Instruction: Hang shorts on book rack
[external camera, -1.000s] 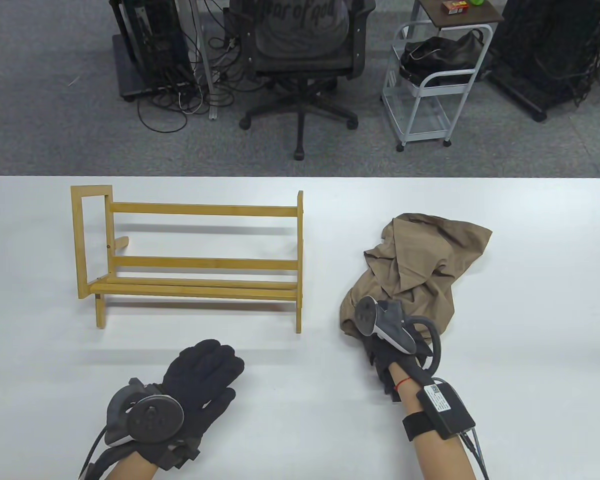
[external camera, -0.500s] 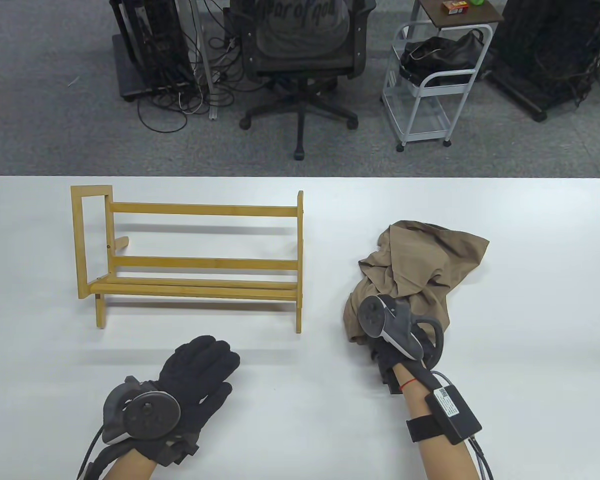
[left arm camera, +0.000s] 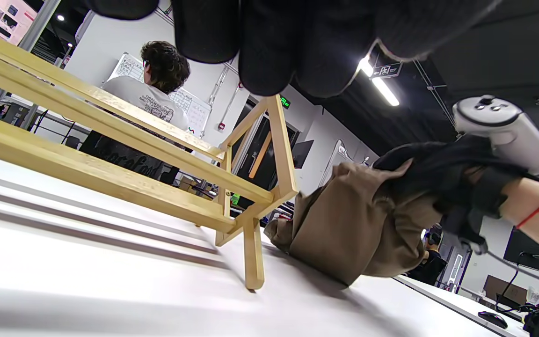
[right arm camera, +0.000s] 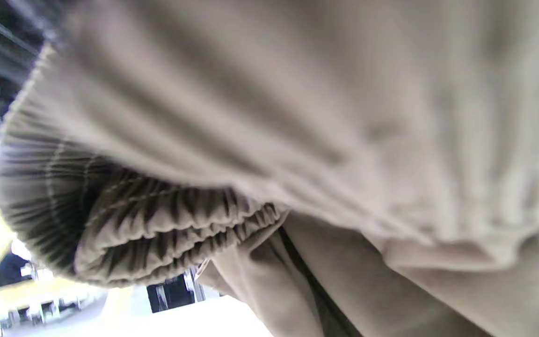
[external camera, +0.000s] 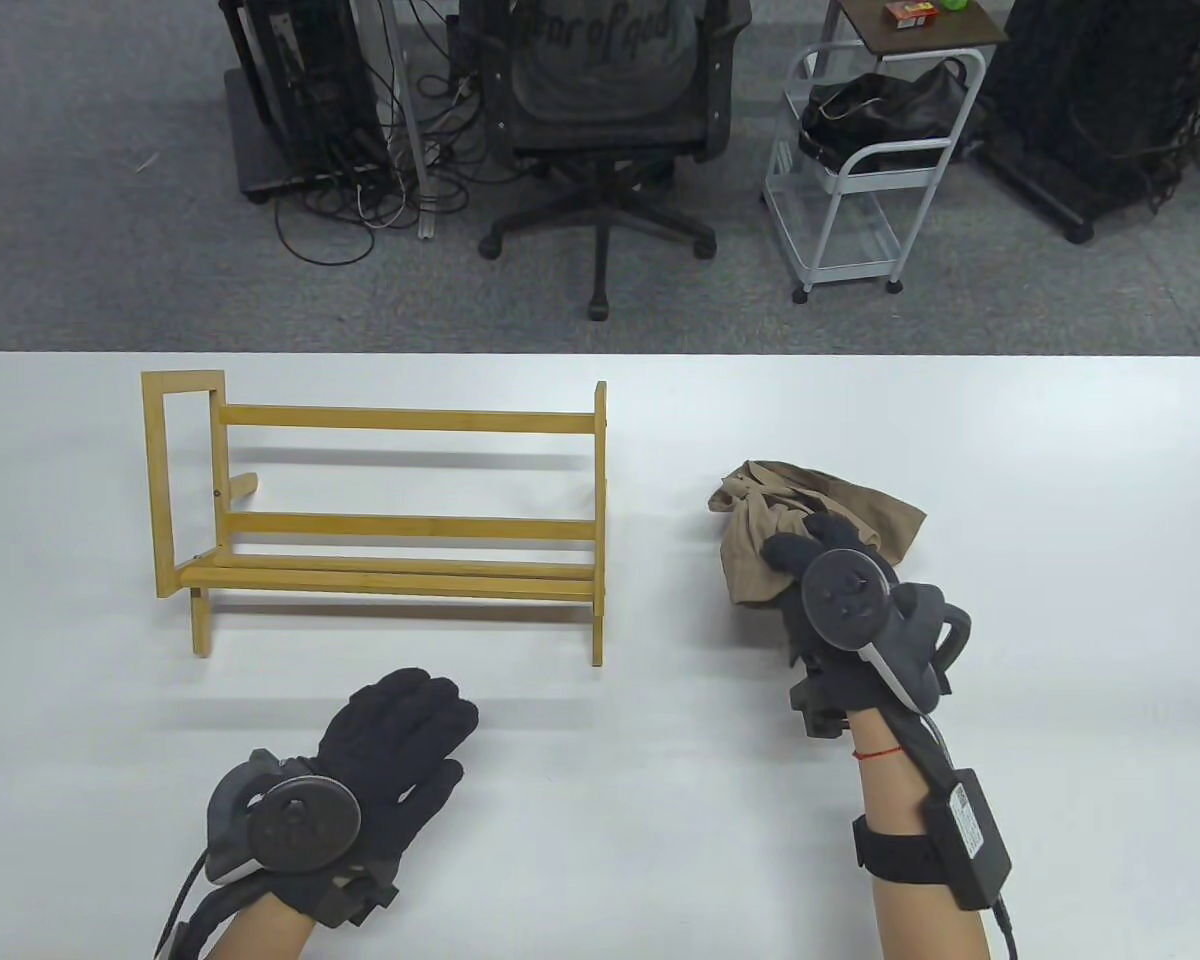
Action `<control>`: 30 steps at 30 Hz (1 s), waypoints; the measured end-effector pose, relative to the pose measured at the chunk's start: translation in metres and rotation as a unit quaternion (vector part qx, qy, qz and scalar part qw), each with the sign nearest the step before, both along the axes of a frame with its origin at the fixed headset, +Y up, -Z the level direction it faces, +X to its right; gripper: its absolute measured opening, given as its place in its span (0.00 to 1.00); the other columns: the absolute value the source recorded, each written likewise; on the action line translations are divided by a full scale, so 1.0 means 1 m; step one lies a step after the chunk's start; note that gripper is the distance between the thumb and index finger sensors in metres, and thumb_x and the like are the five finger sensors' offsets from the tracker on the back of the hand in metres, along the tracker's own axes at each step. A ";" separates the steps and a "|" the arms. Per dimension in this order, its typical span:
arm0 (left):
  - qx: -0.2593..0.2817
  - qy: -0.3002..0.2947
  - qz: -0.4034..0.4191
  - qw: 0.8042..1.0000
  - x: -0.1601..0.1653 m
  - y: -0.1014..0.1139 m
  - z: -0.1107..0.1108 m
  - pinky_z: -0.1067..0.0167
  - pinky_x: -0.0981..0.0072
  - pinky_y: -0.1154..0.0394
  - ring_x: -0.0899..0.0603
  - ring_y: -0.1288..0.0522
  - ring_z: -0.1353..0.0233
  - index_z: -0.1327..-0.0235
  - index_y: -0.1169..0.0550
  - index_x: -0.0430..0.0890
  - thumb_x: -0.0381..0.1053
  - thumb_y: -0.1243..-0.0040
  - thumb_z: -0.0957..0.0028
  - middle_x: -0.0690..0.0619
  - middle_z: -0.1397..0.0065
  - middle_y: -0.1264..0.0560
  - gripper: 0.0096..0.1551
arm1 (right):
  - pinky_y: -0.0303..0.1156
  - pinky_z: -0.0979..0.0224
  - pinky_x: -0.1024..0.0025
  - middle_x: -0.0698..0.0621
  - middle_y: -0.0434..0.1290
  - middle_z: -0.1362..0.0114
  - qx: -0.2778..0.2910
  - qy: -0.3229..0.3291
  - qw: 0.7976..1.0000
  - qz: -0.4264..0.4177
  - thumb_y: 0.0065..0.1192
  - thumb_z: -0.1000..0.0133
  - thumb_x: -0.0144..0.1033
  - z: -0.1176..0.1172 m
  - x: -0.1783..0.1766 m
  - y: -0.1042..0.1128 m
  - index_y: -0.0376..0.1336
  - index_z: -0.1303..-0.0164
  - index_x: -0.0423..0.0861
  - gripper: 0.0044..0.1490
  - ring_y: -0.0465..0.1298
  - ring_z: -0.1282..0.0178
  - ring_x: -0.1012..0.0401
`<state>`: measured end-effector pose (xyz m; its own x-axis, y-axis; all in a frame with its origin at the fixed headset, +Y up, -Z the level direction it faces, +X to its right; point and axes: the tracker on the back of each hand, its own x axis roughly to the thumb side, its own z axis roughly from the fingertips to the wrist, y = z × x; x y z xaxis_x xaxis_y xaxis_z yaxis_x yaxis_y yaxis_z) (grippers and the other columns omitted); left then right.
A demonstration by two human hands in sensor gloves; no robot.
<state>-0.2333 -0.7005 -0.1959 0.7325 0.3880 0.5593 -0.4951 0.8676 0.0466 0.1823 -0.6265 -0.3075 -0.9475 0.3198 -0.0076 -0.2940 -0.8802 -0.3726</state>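
Note:
The brown shorts [external camera: 760,540] hang bunched from my right hand [external camera: 810,545], which grips them by the top and holds them lifted, their lower end still touching the table in the left wrist view [left arm camera: 353,229]. The right wrist view is filled with the shorts' gathered waistband [right arm camera: 157,224]. The wooden book rack [external camera: 380,500] stands upright on the left half of the table, apart from the shorts. My left hand [external camera: 400,730] rests flat on the table in front of the rack, fingers spread and empty.
The white table [external camera: 1060,600] runs to its far edge. Behind it stand an office chair [external camera: 600,110] and a white cart [external camera: 860,170] on the floor.
My right hand has closed on the shorts and lifted them up and slightly left, gathering the cloth into a tighter bundle. My left hand has stayed in place.

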 end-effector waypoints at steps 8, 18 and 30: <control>-0.002 0.000 -0.001 1.000 0.000 0.000 -0.001 0.31 0.33 0.40 0.34 0.34 0.21 0.32 0.23 0.53 0.60 0.46 0.48 0.50 0.23 0.27 0.31 | 0.84 0.45 0.66 0.54 0.71 0.27 0.073 0.000 0.997 -0.034 0.76 0.51 0.38 0.028 0.009 0.052 0.72 0.49 0.65 0.21 0.82 0.44 0.53; -0.001 -0.001 0.000 1.000 0.000 0.000 -0.001 0.31 0.33 0.40 0.35 0.34 0.21 0.32 0.23 0.53 0.60 0.46 0.48 0.50 0.23 0.27 0.31 | 0.84 0.45 0.65 0.54 0.71 0.26 0.126 0.005 0.990 -0.061 0.76 0.51 0.39 0.057 0.013 0.094 0.72 0.49 0.65 0.21 0.82 0.44 0.53; -0.003 0.002 0.005 1.000 -0.001 0.000 -0.001 0.31 0.33 0.40 0.34 0.34 0.21 0.32 0.23 0.53 0.60 0.46 0.48 0.50 0.23 0.27 0.31 | 0.84 0.45 0.65 0.53 0.72 0.27 0.204 0.048 0.972 -0.103 0.75 0.50 0.39 0.103 0.021 0.117 0.73 0.48 0.65 0.21 0.82 0.44 0.53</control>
